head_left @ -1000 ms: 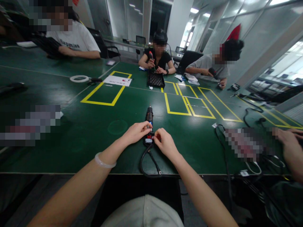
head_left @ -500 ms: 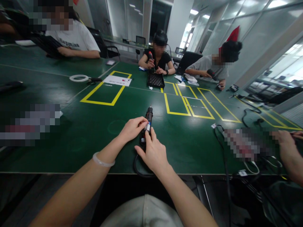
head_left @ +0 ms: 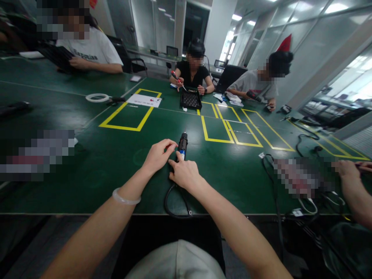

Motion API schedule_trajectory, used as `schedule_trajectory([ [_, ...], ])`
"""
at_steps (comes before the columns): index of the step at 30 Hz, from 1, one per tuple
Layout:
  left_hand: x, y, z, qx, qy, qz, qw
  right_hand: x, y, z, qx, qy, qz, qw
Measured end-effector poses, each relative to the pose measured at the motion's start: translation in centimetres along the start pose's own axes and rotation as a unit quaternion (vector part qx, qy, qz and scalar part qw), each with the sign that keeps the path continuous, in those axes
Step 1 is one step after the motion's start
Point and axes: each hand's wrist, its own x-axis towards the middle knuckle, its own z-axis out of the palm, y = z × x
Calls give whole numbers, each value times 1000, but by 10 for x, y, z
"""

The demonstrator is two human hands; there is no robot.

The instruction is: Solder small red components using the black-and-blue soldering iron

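A black corded electric screwdriver [head_left: 183, 144] lies on the green table in front of me, its narrow tip pointing away. A blue and silver band shows on its body. My left hand [head_left: 158, 155] is at its left side, fingers loosely stretched with the fingertips close to the dark front part. Whether they touch it is hard to tell. My right hand [head_left: 186, 172] lies across the handle, with the index finger extended onto the body near the band and the thumb side bent over the left. Much of the handle is hidden under it. A black cord [head_left: 166, 201] loops toward the table edge.
Yellow tape frames [head_left: 219, 140] mark the green table [head_left: 116, 166]. A white sheet [head_left: 144, 100] lies at the far left, near a coiled white cable [head_left: 97, 97]. Across from me a person works at a black tray [head_left: 191, 100]. Cables [head_left: 271, 182] and another person's hand [head_left: 348, 174] are at right.
My left hand has drawn slightly left of the screwdriver. My right hand has turned across the handle, its index finger now pointing along the body. More of the cord shows.
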Motion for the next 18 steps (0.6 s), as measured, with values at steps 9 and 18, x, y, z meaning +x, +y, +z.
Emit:
schedule_trajectory([
  [9,-1,3,-4,17,-3,13,1000,-22,34,-2,-37,11,3,999],
  [18,-2,3,0,21,-28,14,999,-30,56,1,-1,1,35,999],
])
